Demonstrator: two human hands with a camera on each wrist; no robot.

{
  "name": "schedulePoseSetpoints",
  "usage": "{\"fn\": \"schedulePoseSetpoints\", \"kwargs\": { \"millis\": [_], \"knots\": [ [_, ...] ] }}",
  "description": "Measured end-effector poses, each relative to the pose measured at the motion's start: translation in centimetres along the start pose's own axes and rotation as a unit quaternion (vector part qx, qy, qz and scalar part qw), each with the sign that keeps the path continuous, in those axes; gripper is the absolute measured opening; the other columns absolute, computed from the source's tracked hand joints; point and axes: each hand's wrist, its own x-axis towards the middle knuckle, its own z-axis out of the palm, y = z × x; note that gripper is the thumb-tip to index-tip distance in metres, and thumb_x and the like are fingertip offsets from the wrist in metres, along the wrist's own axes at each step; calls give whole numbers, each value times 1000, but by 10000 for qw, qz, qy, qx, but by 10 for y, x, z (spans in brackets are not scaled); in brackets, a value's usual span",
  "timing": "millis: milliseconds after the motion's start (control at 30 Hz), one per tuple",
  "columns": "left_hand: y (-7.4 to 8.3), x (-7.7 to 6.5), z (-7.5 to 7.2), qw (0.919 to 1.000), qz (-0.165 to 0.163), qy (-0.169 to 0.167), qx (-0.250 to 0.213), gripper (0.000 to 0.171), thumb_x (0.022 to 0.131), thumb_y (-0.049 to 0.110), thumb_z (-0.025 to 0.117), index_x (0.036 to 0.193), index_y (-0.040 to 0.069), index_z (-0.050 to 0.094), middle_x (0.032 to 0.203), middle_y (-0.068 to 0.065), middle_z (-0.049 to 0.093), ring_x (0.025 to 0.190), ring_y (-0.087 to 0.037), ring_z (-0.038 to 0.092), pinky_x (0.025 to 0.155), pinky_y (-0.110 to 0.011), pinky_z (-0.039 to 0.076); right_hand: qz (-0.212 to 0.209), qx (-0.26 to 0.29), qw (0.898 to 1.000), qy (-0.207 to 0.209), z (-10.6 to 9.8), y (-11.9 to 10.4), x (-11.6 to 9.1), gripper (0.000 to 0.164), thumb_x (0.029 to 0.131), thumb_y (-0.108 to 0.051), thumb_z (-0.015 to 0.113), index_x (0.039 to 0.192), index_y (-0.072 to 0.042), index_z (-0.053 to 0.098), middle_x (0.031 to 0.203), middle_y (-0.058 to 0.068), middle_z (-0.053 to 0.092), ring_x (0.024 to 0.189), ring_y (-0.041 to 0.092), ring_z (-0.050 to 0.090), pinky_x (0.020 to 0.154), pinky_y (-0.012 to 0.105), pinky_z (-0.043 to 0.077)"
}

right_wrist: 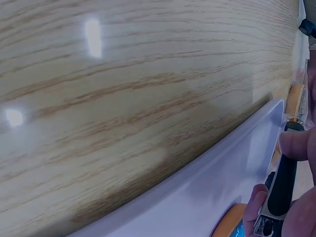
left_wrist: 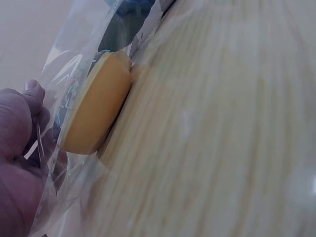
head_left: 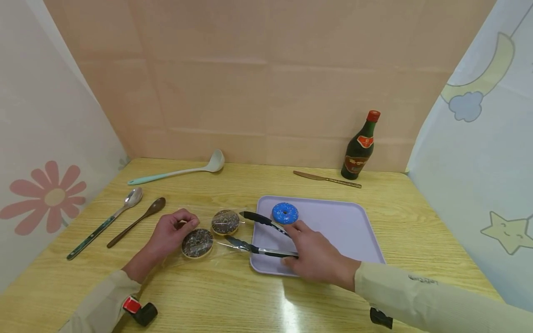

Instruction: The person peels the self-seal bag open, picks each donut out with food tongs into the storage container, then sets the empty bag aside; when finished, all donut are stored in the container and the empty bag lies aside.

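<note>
My left hand [head_left: 168,233] pinches the edge of a clear plastic bag [left_wrist: 61,74] between thumb and fingers. Inside the bag are two chocolate-topped toy doughnuts, a nearer doughnut [head_left: 197,243] beside my fingers and a farther doughnut [head_left: 225,217]. My right hand [head_left: 314,254] grips a pair of black-tipped metal tongs [head_left: 275,252] above the tray. The tongs' arms are spread, their tips pointing left at the bag's mouth and the farther doughnut. On the lilac tray [head_left: 341,231] lies a blue sprinkled doughnut [head_left: 278,215], just beyond the tongs.
Left of the bag lie a wooden spoon [head_left: 137,223] and a long-handled metal spoon [head_left: 104,226]. A ladle [head_left: 183,172] lies along the back left. A table knife [head_left: 326,179] and a dark bottle [head_left: 357,150] are at the back right.
</note>
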Motion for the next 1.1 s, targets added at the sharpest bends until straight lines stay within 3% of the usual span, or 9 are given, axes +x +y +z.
{"fn": "schedulePoseSetpoints", "kwargs": {
  "millis": [300,633,933,1100],
  "knots": [
    [3,0,2,10000,5,-14,6,9,91,-6,58,88,-4,66,84,-8,62,78,-9,57,68,-19,48,-109,116,9998,110,8,-3,6,80,78,-31,76,141,-1,39,140,17,38,99,30,59,81,45,48],
    [33,1,3,9997,-61,-40,222,8,90,-11,57,86,-10,64,81,-15,61,75,-11,55,66,-18,46,-49,223,9996,156,14,-3,7,82,78,-31,77,143,-2,36,141,17,37,102,29,56,84,46,47],
    [7,0,1,9998,-121,-31,142,10,92,-4,58,88,-4,67,84,-8,62,75,-9,55,65,-20,46,-109,154,9997,165,16,-3,7,77,79,-30,76,140,1,40,139,15,40,102,26,57,82,46,48],
    [2,0,1,9998,-189,-38,93,10,93,1,58,89,-4,66,84,-8,62,76,-10,56,65,-22,47,-113,164,9996,178,17,-2,6,75,79,-29,74,139,0,41,138,15,40,102,27,57,82,47,47]
  ]
}}
